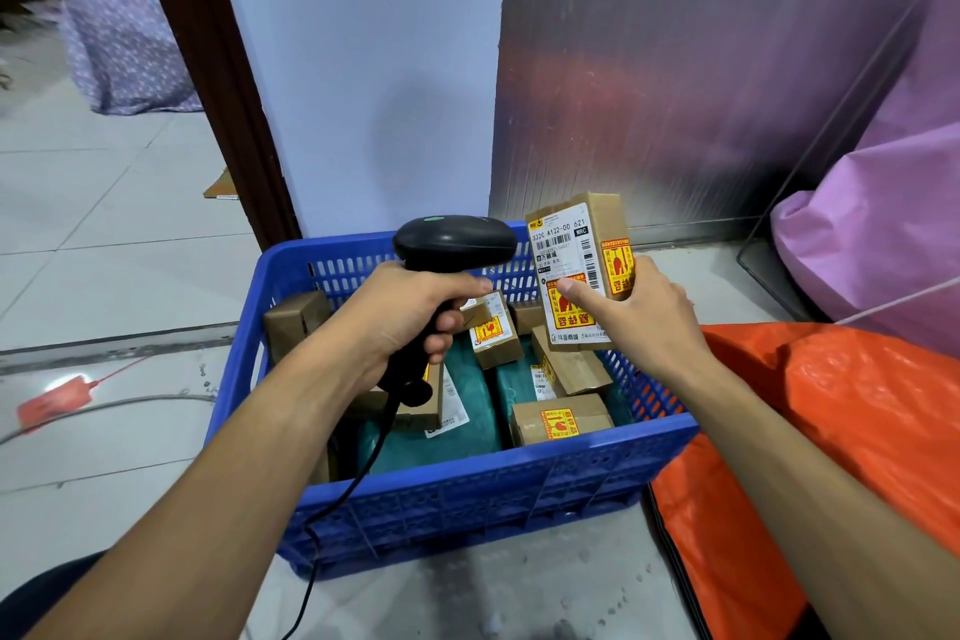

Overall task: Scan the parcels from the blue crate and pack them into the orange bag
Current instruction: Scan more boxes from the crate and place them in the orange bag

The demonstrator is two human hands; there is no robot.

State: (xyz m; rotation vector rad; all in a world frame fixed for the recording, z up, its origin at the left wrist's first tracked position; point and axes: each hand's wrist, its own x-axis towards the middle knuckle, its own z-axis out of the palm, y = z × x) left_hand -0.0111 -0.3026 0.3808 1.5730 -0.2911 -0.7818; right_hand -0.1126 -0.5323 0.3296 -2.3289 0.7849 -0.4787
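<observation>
Mid-scan: gripping barcode scanner in left hand, holding cardboard parcel in right hand (above blue crate); next, probably into orange bag.

The crate sits mid-frame with loose parcels lying in it, and the bag is just beside it at lower right. Above the crate, the scanner in the left hand is left of the raised parcel in the right hand. A wall stands behind.
</observation>
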